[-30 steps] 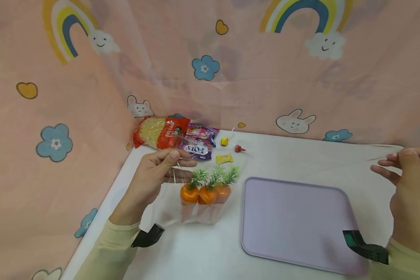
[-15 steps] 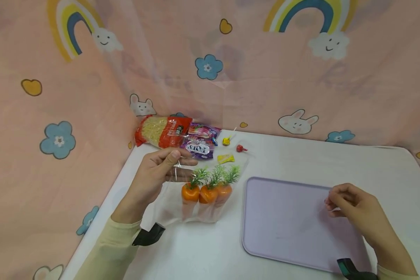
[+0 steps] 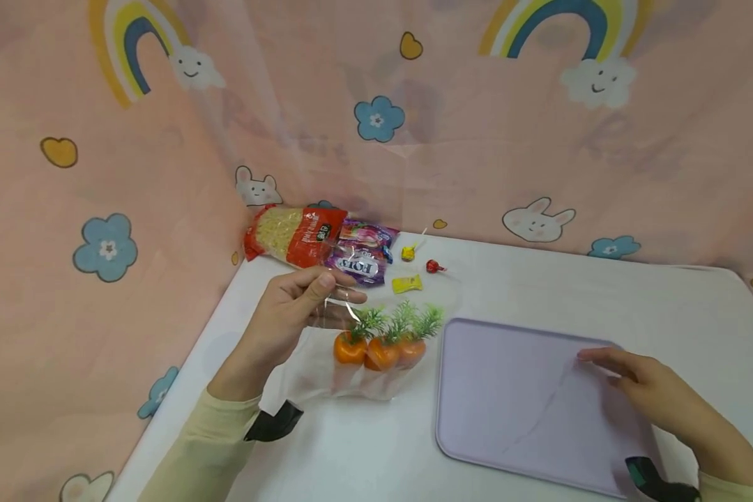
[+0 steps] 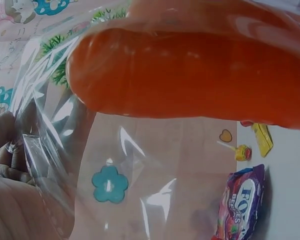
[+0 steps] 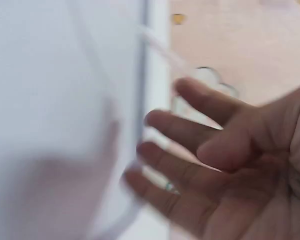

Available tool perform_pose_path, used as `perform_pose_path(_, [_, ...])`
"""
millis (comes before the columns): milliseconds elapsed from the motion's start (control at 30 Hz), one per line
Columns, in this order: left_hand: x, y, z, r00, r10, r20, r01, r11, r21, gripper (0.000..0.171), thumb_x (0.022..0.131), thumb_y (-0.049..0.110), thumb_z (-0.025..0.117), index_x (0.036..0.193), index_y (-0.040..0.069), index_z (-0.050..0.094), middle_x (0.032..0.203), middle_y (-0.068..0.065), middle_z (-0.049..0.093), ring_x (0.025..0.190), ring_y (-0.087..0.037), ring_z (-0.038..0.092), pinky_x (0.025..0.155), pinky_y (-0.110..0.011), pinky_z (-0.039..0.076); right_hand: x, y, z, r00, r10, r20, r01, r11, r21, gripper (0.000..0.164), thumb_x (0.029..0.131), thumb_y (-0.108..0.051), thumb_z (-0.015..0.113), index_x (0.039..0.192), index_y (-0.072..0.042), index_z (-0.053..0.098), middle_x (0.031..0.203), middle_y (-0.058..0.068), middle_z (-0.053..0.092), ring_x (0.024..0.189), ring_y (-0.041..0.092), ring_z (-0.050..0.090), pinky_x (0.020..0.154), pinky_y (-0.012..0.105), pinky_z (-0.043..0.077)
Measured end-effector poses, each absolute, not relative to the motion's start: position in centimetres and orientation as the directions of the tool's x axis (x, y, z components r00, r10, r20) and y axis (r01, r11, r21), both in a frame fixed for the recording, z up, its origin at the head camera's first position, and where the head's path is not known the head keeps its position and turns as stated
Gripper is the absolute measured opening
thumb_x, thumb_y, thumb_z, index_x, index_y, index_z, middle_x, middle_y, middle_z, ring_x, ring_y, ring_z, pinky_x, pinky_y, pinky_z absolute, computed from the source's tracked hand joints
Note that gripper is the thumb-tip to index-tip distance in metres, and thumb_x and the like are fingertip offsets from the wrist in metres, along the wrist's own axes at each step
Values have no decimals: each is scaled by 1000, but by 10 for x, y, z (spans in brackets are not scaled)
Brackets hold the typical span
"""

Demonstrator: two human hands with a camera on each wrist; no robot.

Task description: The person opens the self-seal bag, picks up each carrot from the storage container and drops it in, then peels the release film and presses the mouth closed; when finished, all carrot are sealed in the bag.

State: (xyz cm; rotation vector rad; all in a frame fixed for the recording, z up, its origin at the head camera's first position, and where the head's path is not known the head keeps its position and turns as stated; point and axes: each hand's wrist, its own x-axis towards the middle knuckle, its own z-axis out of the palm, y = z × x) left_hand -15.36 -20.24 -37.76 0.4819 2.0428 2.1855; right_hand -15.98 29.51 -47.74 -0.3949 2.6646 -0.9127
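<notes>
My left hand pinches the top of a clear plastic bag and holds it up at the left. Inside are three orange carrots with green feathery leaves; one carrot fills much of the left wrist view. My right hand is over the right part of a lilac tray, its fingers spread apart in the right wrist view. A thin, see-through strip trails from near its fingertips down across the tray.
Behind the bag lie a red-and-clear packet of yellow pasta-like pieces and purple candy packets. Close by are a yellow lollipop, a red lollipop and a yellow wrapped sweet. A pink patterned cloth hangs behind the white table.
My right hand has come from the far right to over the tray, and its fingers have spread, with the thin strip now showing below them. The left hand still holds the bag, slightly farther right.
</notes>
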Motion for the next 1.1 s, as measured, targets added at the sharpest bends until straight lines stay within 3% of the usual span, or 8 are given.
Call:
perform_pose_path(100, [-153,-200,-376,-938,313,148,134,-68,989,27,100,20,46,110,2,64,101,-17,69,85,-47,63,71,-50,55,-158,291,-463,-913,-346,-214,-168,800,-577,42,98,-11,46,140,-10,43,143,24,37,134,36,30,102,58,31])
perform_pose_path(167, [-153,-198,-374,-935,320,150,138,-59,989,27,100,20,46,111,2,64,102,-17,69,85,-45,64,71,-50,55,-158,283,-456,-929,-325,-175,-196,835,-514,51,100,-23,45,146,-5,30,148,30,22,134,54,11,93,76,18])
perform_pose_path(267, [-152,-197,-372,-933,326,154,142,-61,988,28,100,20,46,111,1,64,102,-17,69,84,-41,66,71,-49,55,-159,268,-447,-955,-298,-6,-268,867,-419,68,98,-29,50,147,3,17,149,32,12,135,51,-7,96,76,3])
perform_pose_path(433, [-151,-194,-370,-928,335,163,145,-76,986,28,100,19,46,111,-1,63,102,-16,69,83,-37,67,71,-49,55,-153,234,-423,-936,-347,64,-343,854,-392,68,95,-36,55,148,-6,26,147,25,29,136,47,16,101,70,16])
perform_pose_path(633, [-149,-186,-369,-921,350,169,134,-123,983,30,100,21,47,111,-2,62,100,-15,70,83,-39,67,69,-50,55,-143,169,-406,-881,-445,160,-415,566,-712,62,89,-22,66,143,-30,37,138,-4,48,126,20,43,102,34,39])
perform_pose_path(733, [-150,-178,-372,-915,363,175,123,-161,979,31,100,22,47,112,-4,60,100,-15,70,83,-38,67,69,-51,55,-146,141,-407,-812,-511,284,-461,261,-848,66,86,-3,67,143,-19,38,133,1,52,122,18,48,97,19,40])
perform_pose_path(867, [-152,-167,-379,-918,362,159,90,-200,976,31,100,22,47,112,-3,60,100,-16,69,84,-39,67,71,-52,54,-158,126,-411,-774,-442,453,-483,-50,-874,47,84,13,60,129,3,48,117,19,58,110,26,56,87,24,49])
perform_pose_path(1100, [-152,-161,-393,-939,311,147,74,-236,969,33,101,25,44,115,-2,58,102,-16,69,84,-39,67,73,-52,54,-172,129,-426,-844,-366,392,-361,-154,-920,29,88,5,60,117,7,56,106,16,60,99,24,62,80,26,53])
